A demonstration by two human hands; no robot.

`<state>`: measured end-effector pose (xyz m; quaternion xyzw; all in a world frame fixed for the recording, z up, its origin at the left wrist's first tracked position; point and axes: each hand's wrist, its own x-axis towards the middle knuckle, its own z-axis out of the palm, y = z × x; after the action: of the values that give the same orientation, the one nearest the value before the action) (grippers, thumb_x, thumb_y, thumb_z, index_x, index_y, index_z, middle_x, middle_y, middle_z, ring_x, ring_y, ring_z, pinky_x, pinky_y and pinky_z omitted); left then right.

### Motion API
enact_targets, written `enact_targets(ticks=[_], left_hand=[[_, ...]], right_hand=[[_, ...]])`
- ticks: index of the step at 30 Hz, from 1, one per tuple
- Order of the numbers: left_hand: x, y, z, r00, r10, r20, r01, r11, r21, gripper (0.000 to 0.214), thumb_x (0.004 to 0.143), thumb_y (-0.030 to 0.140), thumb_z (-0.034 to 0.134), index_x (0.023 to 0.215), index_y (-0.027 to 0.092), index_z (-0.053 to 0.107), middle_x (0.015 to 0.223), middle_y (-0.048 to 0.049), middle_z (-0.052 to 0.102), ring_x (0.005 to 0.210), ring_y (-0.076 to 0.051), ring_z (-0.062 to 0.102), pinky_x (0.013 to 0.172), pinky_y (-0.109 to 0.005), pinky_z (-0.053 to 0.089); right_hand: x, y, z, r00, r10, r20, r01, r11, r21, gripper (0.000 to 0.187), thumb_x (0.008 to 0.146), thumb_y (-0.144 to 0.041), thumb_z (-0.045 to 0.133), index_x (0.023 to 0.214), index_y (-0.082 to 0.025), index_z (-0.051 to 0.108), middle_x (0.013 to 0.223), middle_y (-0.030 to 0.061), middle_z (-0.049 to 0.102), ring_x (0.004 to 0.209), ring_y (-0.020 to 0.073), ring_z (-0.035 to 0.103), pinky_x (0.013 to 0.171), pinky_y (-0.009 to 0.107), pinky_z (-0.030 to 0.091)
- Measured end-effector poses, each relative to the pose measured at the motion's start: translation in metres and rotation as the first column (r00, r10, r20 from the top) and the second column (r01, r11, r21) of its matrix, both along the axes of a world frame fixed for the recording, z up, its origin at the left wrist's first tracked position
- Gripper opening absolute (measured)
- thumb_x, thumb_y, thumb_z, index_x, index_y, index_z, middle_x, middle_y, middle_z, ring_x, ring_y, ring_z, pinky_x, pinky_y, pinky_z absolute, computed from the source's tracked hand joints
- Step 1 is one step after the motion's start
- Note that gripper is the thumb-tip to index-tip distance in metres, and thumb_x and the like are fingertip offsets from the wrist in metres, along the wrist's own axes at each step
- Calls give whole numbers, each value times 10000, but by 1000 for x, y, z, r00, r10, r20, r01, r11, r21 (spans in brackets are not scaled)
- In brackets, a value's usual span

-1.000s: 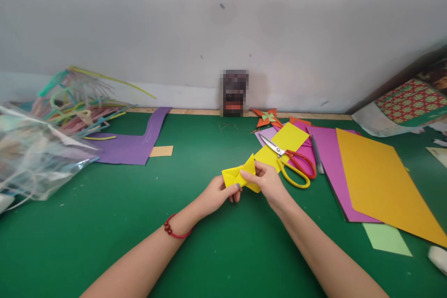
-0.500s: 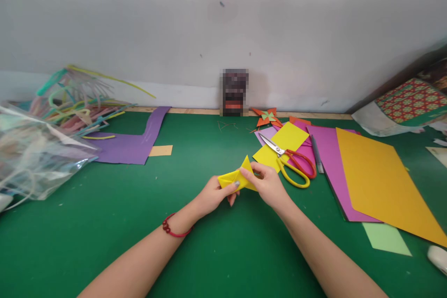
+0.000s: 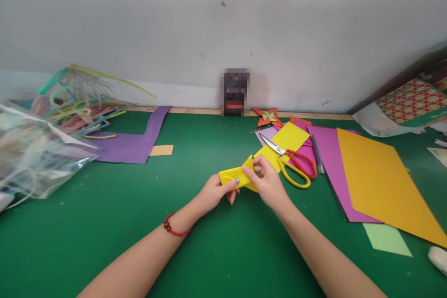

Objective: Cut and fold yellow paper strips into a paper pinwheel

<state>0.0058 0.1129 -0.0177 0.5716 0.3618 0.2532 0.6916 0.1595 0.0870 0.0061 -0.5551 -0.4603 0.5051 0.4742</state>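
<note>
A folded yellow paper piece (image 3: 234,175) is held just above the green table (image 3: 139,214) near its middle. My left hand (image 3: 214,193) pinches its left part, thumb on top. My right hand (image 3: 267,181) grips its right part, fingers curled round a raised triangular flap. A red bead bracelet (image 3: 172,228) is on my left wrist. Scissors (image 3: 291,162) with red and yellow handles lie just right of my right hand, on yellow paper squares (image 3: 289,137).
Large orange (image 3: 380,181) and magenta (image 3: 330,153) sheets lie at the right, with a pale green scrap (image 3: 386,238) nearer me. A purple cut sheet (image 3: 136,142), a clear bag (image 3: 31,158) and coloured pipe cleaners (image 3: 80,102) are at the left. A small orange pinwheel (image 3: 267,116) sits by the wall.
Both hands have turned and pressed the yellow piece slightly; it looks narrower and sits a little lower than a second ago. Everything else on the table is unmoved.
</note>
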Motion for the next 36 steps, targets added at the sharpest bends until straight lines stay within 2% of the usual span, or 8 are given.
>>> enact_targets(ticks=[9, 15, 25, 32, 36], left_hand=[[0, -1, -1, 998, -18, 62, 21, 998, -54, 472, 723, 595, 540, 615, 136, 572, 406, 0, 559, 413, -118, 510, 510, -237, 406], [1, -4, 1, 999, 39, 18, -39, 999, 7, 533, 786, 611, 443, 563, 144, 571, 392, -5, 546, 433, -122, 517, 546, -243, 422], [4, -4, 2, 993, 120, 7, -120, 993, 11, 557, 776, 637, 431, 530, 152, 555, 400, -6, 540, 423, -114, 513, 517, -231, 423], [3, -4, 2, 992, 113, -52, -110, 993, 53, 539, 793, 606, 429, 535, 150, 559, 366, 1, 522, 399, -112, 492, 485, -223, 405], [2, -4, 0, 995, 91, -34, -90, 995, 45, 537, 804, 595, 420, 560, 143, 575, 387, -8, 544, 415, -116, 512, 509, -227, 417]], right_hand=[[1, 1, 3, 998, 7, 58, -9, 999, 37, 291, 754, -456, 591, 719, -228, 414, 650, -8, 603, 611, 171, 576, 585, 295, 430], [1, 1, 5, 999, 26, 29, -26, 1000, 13, 312, 728, -476, 611, 704, -228, 422, 634, -9, 620, 609, 179, 590, 601, 308, 444], [-2, 1, 2, 1000, 4, -22, -5, 1000, -19, 343, 730, -488, 607, 711, -233, 379, 592, -23, 618, 578, 181, 606, 562, 292, 431], [-4, 1, -1, 999, -39, 18, 39, 999, -5, 342, 725, -482, 608, 701, -232, 376, 553, -37, 585, 538, 170, 581, 535, 281, 411], [-5, 0, 1, 997, -49, 61, 48, 999, 23, 314, 741, -450, 596, 689, -232, 376, 545, -44, 567, 533, 162, 567, 536, 276, 405]])
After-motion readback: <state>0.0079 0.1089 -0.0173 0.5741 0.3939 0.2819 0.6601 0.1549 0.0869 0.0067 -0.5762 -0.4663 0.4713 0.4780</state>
